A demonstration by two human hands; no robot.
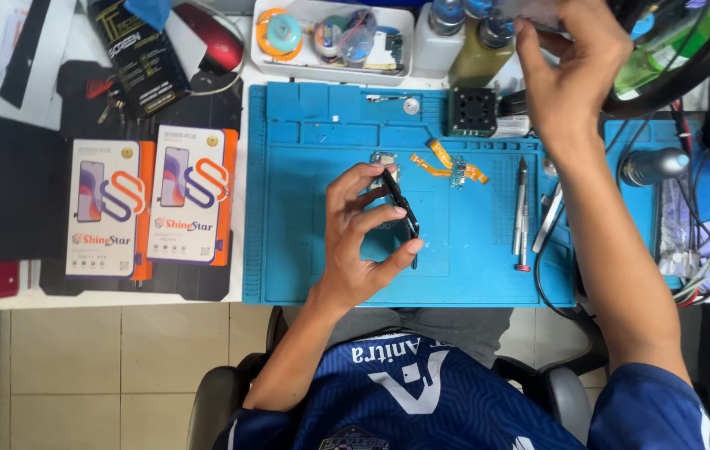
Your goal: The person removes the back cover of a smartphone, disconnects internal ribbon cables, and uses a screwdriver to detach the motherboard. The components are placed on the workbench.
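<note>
Being held edge-on over the middle of the blue work mat point(288, 250): a thin dark phone point(402, 210), pinched in the left hand point(359, 237), thumb at its near end and fingertips along its far end, so fingers clamped on it. Reaching well beyond the mat's far right corner: the right hand point(567, 71), fingers drawn together around something pale and blurred at the top edge (too unclear to tell what, or whether truly gripped).

Lying just beyond the phone on the mat: orange flex cables point(446, 162) with a small board. Resting nearer the mat's right edge, parallel to it: a slim screwdriver point(522, 212) and tweezers point(548, 218) beside it. Sitting in the mat's far compartments: a small black square block point(472, 111).

Standing past the mat's far edge: a white tray point(259, 62) of tape rolls, with bottles point(478, 37) to its right. Lying to the left of the mat, side by side: two white-and-orange boxes point(151, 200), with a red mouse point(209, 37) beyond them.
</note>
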